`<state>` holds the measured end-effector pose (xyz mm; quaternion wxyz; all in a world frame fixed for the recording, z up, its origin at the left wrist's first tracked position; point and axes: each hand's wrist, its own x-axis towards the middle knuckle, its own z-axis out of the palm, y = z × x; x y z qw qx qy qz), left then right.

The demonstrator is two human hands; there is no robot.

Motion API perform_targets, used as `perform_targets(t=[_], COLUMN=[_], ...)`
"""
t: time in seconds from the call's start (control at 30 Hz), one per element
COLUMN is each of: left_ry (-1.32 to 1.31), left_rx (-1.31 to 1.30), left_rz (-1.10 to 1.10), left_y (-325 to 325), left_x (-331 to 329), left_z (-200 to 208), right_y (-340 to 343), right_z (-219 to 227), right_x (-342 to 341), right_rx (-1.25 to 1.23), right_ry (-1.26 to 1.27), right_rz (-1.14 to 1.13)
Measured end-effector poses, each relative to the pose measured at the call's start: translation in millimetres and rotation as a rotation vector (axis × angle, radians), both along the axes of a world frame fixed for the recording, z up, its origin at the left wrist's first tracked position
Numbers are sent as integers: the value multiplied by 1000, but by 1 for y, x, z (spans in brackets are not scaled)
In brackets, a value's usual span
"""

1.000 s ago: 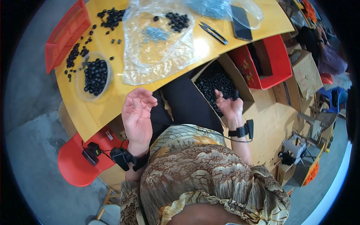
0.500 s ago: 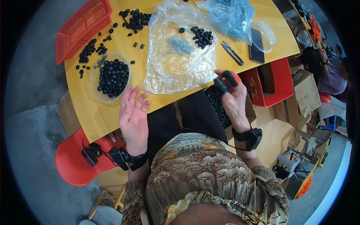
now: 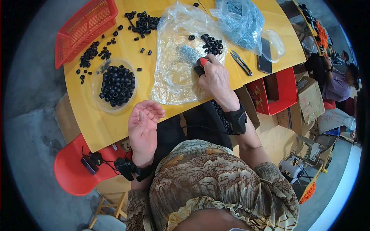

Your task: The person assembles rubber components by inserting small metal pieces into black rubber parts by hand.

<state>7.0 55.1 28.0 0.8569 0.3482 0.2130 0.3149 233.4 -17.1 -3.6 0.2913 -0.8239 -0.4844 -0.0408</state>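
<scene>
My right hand (image 3: 217, 79) reaches over a clear plastic bag (image 3: 175, 86) lying flat on the table. Its fingertips, wrapped in black and red covers, are bent close together beside a pile of tiny silvery-blue pieces (image 3: 187, 55); anything between them is too small to make out. Just beyond it, small black ring-shaped parts (image 3: 212, 45) lie on the bag. My left hand (image 3: 143, 127) is held palm up at the table's near edge, fingers apart and slightly curled, holding nothing. Near it stands a round clear tub (image 3: 96, 90) full of black cylindrical parts (image 3: 117, 82).
More black parts (image 3: 144, 23) are scattered at the far left near a red basket (image 3: 83, 30). Thread snips (image 3: 241, 63), a dark phone (image 3: 265, 57) and a clear bag of silvery pieces (image 3: 244, 27) lie at right. A red box (image 3: 283, 90) stands below the table's right edge.
My right hand has moved left and forward from the table edge onto the bag, beside the silvery pieces. The left hand has shifted slightly, its fingers more curled.
</scene>
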Motion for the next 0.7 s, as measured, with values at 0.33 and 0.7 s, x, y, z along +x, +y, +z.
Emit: perform_targets(t=[0.33,0.7], left_ry=[28,113], left_rx=[31,93], left_rz=[-74,-30], left_y=[0,0], left_x=[16,49], left_z=[-4,-8], right_y=[-1,-4], right_z=[7,26], right_x=[0,-15], right_rx=[81,272], right_ry=[77,408], right_rz=[-23,-42])
